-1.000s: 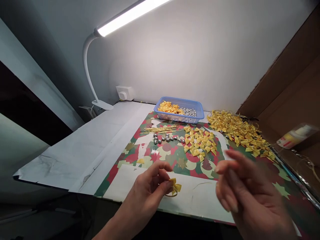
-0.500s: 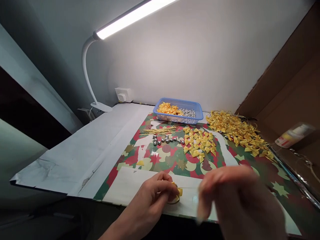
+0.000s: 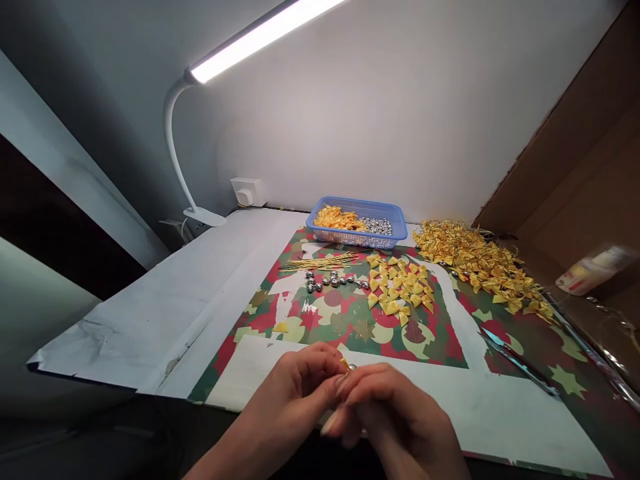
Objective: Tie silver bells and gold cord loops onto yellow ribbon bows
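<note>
My left hand [image 3: 300,393] is closed in a pinch around a small yellow ribbon bow [image 3: 345,363], of which only a tip shows. A shiny silver bell [image 3: 352,367] peeps out beside the bow. My right hand [image 3: 400,413] meets the left at the fingertips, its fingers closed; what they pinch is hidden. Both hands hover at the table's front edge, over a white sheet [image 3: 245,367]. Further back lie loose silver bells [image 3: 334,280], a bundle of gold cords [image 3: 320,262] and many yellow bows [image 3: 400,287] spread out flat.
A blue basket [image 3: 357,243] at the wall holds bows and silver bells. Corded bows form a pile [image 3: 475,260] at the right. A slim pointed metal tool [image 3: 520,363] lies right of my hands, near a white bottle [image 3: 593,270]. A lamp [image 3: 173,140] stands at left.
My right hand has moved left, from apart and blurred to touching the left hand's fingertips. The pointed tool it covered now shows. The bow is now mostly hidden by the fingers.
</note>
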The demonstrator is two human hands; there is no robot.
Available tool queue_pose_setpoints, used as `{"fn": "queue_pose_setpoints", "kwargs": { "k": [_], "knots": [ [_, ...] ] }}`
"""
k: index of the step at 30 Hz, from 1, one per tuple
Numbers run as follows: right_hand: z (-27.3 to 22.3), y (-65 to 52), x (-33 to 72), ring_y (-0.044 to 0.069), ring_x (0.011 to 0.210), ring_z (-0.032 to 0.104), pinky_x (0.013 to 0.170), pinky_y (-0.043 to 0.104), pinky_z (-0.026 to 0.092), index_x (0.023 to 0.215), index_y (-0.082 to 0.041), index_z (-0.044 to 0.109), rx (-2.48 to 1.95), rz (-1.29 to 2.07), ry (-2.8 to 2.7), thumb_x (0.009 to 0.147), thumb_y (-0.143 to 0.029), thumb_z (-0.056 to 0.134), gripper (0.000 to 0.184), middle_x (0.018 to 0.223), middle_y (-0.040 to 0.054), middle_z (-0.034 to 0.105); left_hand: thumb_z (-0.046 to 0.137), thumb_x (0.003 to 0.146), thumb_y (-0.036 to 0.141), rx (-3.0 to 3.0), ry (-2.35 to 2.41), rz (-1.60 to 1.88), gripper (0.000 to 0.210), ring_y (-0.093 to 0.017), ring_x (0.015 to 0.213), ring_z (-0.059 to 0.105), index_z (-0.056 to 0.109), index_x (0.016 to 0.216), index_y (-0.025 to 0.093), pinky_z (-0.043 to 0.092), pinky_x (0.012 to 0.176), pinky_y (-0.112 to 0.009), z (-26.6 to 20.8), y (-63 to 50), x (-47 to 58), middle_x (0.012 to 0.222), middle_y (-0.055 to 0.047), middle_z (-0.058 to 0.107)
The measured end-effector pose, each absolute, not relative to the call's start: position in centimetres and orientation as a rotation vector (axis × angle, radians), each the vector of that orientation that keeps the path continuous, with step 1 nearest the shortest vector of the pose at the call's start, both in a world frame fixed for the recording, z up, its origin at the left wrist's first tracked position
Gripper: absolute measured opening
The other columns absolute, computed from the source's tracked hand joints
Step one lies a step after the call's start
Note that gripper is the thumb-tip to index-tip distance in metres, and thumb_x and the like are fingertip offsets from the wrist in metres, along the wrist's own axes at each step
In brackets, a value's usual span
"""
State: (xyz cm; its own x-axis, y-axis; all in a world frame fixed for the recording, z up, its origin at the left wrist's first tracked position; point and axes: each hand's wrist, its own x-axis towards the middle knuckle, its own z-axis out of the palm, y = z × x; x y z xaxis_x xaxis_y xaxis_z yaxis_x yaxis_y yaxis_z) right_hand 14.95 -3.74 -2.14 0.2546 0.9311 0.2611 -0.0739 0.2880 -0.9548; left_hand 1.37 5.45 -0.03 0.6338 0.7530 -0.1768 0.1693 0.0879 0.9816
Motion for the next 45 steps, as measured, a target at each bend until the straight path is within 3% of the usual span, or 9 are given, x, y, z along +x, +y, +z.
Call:
{"fn": "queue_pose_setpoints", "kwargs": {
  "k": [3,8,19,25,30,35,39,42,45],
  "knots": [
    [-3.3,-3.1,15.9,0.011,0.071,0.064,0.063,0.019,0.053,0.084,-0.028,0.077,-1.147,0.673,-1.129,0.097,-0.029,0.063,0.018,0.085,0.0000,0.064,0.072,0.089,0.042,1.340,0.813,0.509,0.027,-0.019,0.081,0.061,0.072,0.076,0.018,0.050,0.077,-0.029,0.2,4.9,1.2,0.083,-0.001,0.065],
    [-4.5,-3.0,15.7,0.011,0.060,0.058,0.055,0.021,0.047,0.093,-0.024,0.075,-1.336,0.334,-1.313,0.095,-0.016,0.058,0.019,0.075,-0.0002,0.059,0.081,0.084,0.042,1.011,0.882,0.556,0.025,-0.020,0.090,0.062,0.074,0.085,0.018,0.052,0.094,-0.034,0.4,4.4,1.0,0.086,-0.002,0.068],
    [-4.6,-2.9,16.2,0.014,0.058,0.054,0.055,0.024,0.038,0.091,-0.022,0.069,-1.532,0.056,-1.677,0.093,-0.010,0.046,0.027,0.072,0.0011,0.058,0.075,0.090,0.041,0.990,0.851,0.555,0.023,-0.017,0.090,0.060,0.068,0.085,0.019,0.054,0.095,-0.034,0.2,4.3,0.4,0.088,0.000,0.065],
    [-4.9,-2.6,15.6,0.015,0.060,0.055,0.057,0.025,0.039,0.092,-0.023,0.064,-1.483,0.122,-1.584,0.095,-0.010,0.044,0.025,0.075,0.0005,0.058,0.076,0.088,0.048,0.956,0.875,0.515,0.033,-0.014,0.079,0.057,0.065,0.081,0.017,0.054,0.087,-0.030,0.4,4.3,1.2,0.079,0.002,0.062],
    [-5.1,-2.1,14.8,0.018,0.071,0.061,0.064,0.027,0.047,0.114,-0.022,0.061,-1.440,0.197,-1.464,0.098,-0.012,0.042,0.027,0.085,0.0033,0.062,0.081,0.079,0.053,1.063,0.893,0.479,0.041,-0.017,0.077,0.058,0.070,0.081,0.014,0.050,0.080,-0.029,0.7,4.3,1.7,0.076,0.000,0.065],
    [-5.2,-1.8,14.5,0.016,0.069,0.060,0.061,0.026,0.047,0.092,-0.023,0.062,-1.407,0.321,-1.386,0.101,-0.017,0.041,0.024,0.082,0.0026,0.057,0.080,0.082,0.047,1.103,0.908,0.515,0.034,-0.018,0.077,0.060,0.073,0.083,0.014,0.048,0.077,-0.029,0.3,4.2,1.7,0.076,-0.001,0.068],
    [-4.7,-1.8,14.5,0.015,0.083,0.064,0.066,0.023,0.051,0.089,-0.024,0.065,-1.280,0.576,-1.144,0.100,-0.030,0.053,0.018,0.100,0.0042,0.061,0.085,0.077,0.045,0.967,0.872,0.538,0.033,-0.020,0.078,0.066,0.073,0.081,0.015,0.052,0.080,-0.031,0.0,4.1,1.9,0.075,-0.002,0.072],
    [-3.9,-1.9,14.9,0.009,0.065,0.059,0.059,0.020,0.048,0.086,-0.025,0.063,-1.082,0.931,-0.735,0.096,-0.044,0.064,0.021,0.090,-0.0016,0.063,0.086,0.078,0.042,0.884,0.867,0.546,0.030,-0.017,0.076,0.066,0.074,0.078,0.015,0.053,0.083,-0.029,-0.2,4.2,1.9,0.073,-0.002,0.073],
    [-3.2,-1.9,15.6,0.008,0.054,0.053,0.055,0.020,0.045,0.089,-0.026,0.059,-1.012,1.057,-0.590,0.096,-0.050,0.064,0.025,0.072,-0.0070,0.059,0.084,0.081,0.039,0.845,0.845,0.537,0.027,-0.019,0.085,0.068,0.075,0.076,0.014,0.054,0.091,-0.031,-0.4,4.2,1.6,0.082,-0.005,0.077]
  ]
}}
